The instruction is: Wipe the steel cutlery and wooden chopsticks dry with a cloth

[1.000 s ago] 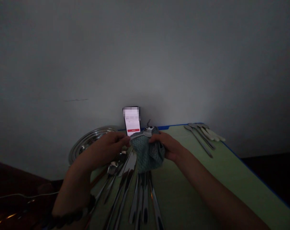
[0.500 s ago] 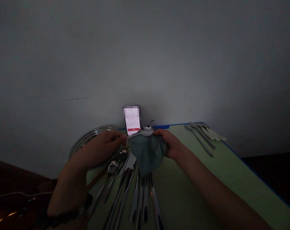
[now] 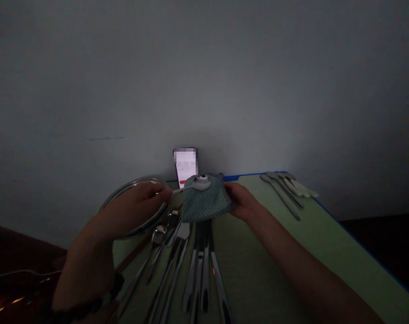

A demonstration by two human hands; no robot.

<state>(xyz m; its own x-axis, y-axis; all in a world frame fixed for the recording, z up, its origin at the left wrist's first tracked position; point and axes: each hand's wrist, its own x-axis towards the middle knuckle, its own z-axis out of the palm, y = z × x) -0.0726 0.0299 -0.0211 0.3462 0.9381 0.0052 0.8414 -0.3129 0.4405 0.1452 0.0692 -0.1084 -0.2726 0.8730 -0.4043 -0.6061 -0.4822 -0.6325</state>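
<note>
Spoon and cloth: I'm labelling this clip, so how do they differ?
The spoon is shiny metal; the cloth is dull grey-green with a textured weave. The spoon is slim, held by its handle in the left hand; the cloth is broader and drapes from the right hand. Both are held above the table.

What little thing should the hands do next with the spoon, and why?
Perhaps the right hand should fold the cloth over the spoon, because its bowl shows uncovered in front of the cloth and the left hand grips its handle.
</note>
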